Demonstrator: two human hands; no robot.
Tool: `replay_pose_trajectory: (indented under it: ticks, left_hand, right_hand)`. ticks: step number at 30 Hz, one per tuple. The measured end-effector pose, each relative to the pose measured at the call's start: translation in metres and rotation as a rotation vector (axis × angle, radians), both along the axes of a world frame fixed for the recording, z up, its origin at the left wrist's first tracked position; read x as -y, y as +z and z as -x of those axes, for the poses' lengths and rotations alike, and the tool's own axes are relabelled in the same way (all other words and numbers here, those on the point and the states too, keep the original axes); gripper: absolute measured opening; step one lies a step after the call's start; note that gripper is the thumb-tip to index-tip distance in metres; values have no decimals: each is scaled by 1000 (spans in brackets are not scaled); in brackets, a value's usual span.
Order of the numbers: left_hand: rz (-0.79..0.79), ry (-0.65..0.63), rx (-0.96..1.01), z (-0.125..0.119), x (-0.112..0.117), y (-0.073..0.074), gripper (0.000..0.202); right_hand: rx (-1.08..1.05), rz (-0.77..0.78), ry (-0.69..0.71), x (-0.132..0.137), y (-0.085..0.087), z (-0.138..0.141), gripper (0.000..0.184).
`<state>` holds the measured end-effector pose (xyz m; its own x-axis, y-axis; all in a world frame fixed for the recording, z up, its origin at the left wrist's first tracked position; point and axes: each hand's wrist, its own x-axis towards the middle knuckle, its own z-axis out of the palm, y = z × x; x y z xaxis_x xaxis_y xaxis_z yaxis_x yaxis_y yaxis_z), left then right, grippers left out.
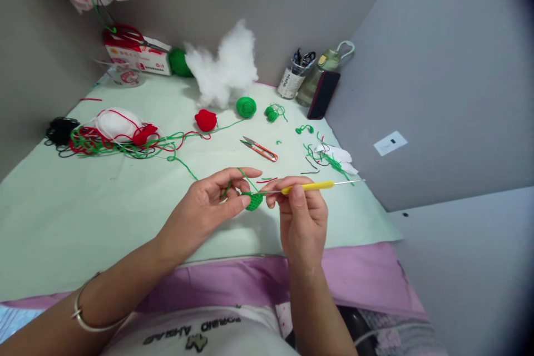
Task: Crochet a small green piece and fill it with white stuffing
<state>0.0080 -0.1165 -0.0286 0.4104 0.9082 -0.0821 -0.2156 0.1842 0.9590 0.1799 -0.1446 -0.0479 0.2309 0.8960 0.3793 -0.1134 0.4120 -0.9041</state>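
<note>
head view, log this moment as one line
left hand: pinching green crochet piece | right hand: gripping yellow-handled hook, one end at piece | orange snips: lying beyond hands

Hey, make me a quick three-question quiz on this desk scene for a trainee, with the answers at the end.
1. Which grip holds the yellow hook?

2. Pick one: what stands right in front of the green bottle?
a) red ball
b) phone
c) white stuffing

3. True or false: the orange snips are inside the pen cup.

Key:
1. The right grip.
2. b
3. False; the orange snips lie on the pale green mat.
</note>
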Motion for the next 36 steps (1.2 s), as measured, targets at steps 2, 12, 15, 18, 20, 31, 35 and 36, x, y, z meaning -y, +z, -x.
replay_pose_trajectory:
  ticks: [2, 12, 15, 18, 20, 31, 35, 36]
  left_hand:
    - [-17, 15, -39, 0, 0, 2, 28]
    - [-97, 133, -170, -3, 6, 0, 32]
    - [-2, 140, -37, -8, 7, 0, 40]
    - [228, -18, 179, -7, 4, 0, 45]
    - [327, -74, 247, -5, 0, 0, 43]
    - [173, -76, 161, -5, 4, -4, 29]
    - [161, -50, 132, -4, 4, -4, 31]
    - [161, -42, 129, -3, 4, -4, 31]
  right_hand:
    - [13, -12, 10, 2, 1, 0, 22]
    - [665, -371, -188, 12, -1, 0, 25]
    - [936, -537, -334, 10, -11, 2, 32]
    - [883, -519, -377, 10, -13, 3, 32]
    - [629, -407, -321, 10, -9, 2, 26]
    - [168, -103, -69, 3, -3, 8, 19]
    - [92, -44, -36, 4, -4, 5, 21]
    - [78, -42, -25, 4, -3, 4, 21]
